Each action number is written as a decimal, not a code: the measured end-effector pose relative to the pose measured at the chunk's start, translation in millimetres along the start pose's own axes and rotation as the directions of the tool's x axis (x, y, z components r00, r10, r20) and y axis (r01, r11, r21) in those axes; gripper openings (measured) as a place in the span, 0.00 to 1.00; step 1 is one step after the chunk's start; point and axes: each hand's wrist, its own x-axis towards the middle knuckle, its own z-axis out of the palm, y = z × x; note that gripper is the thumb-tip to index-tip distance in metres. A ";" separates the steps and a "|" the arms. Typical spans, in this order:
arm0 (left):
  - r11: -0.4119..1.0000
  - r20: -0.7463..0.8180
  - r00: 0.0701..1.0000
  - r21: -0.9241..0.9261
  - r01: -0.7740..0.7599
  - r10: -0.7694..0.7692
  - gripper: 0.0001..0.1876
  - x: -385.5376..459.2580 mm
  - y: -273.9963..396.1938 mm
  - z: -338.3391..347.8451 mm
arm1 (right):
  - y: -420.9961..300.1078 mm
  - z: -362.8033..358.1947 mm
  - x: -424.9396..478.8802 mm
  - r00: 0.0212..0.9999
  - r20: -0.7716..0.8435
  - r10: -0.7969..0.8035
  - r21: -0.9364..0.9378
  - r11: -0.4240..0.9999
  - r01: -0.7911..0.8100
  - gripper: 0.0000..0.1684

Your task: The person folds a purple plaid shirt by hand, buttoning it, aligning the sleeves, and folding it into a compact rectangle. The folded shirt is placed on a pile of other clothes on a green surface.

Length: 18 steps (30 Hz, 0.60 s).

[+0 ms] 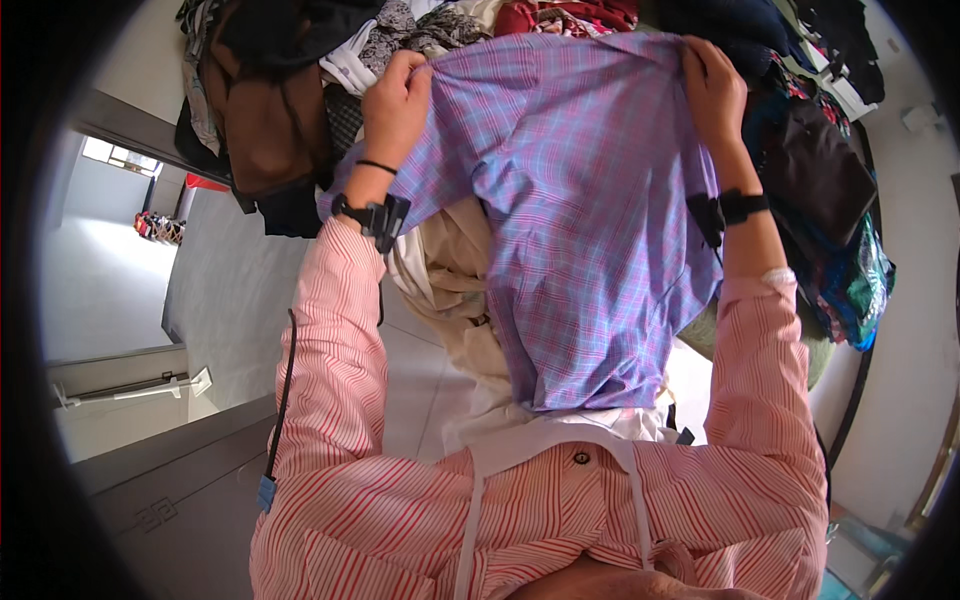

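A purple-blue plaid shirt (577, 187) hangs spread out between my two hands, its lower part falling towards my body. My left hand (397, 105) pinches the cloth at its upper left, where a sleeve drapes down behind my wrist. At the upper right my right hand (712, 90) grips the opposite edge, with its fingertips partly hidden by the fabric. Below and behind the shirt lie cream garments (450, 277), partly covered by it. Each wrist wears a black strap with a small device.
Heaped clothes surround the shirt: brown and black garments (270, 127) at the left, red cloth (562, 16) at the back, dark garments (817, 165) at the right. A doorway with a grey door (225, 285) stands on the left. Pale floor tiles (412, 375) show below.
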 end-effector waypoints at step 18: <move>0.960 0.114 0.956 -0.054 0.276 -0.269 0.09 -108.4 16.2 -57.3 | 14.3 -114.7 -157.9 0.787 0.489 0.376 0.026 0.895 -0.444 0.12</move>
